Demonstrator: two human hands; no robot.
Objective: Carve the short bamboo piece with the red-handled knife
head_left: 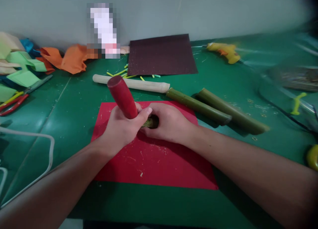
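My left hand (pixel 125 124) is closed around a smooth red cylinder (pixel 123 96), whose flat round end tilts up and to the left. The cylinder's lower end is hidden in the fingers. My right hand (pixel 166 123) curls close beside it, fingers bent around a small greenish-gold piece (pixel 149 123) that shows between the two hands. Most of that piece is covered, so its kind is unclear. Both hands rest over a red sheet (pixel 154 162) strewn with tiny shavings. The left thumb tip reaches toward the right hand.
Behind the hands lie a pale peeled stick (pixel 134 85) and two green bamboo pieces (pixel 198 106) (pixel 233 113). Farther back are a dark sheet (pixel 161 56) and a yellow glue gun (pixel 225 51). Red-handled scissors (pixel 17 101), orange paper (pixel 74 58) and a white cable (pixel 51 146) are left.
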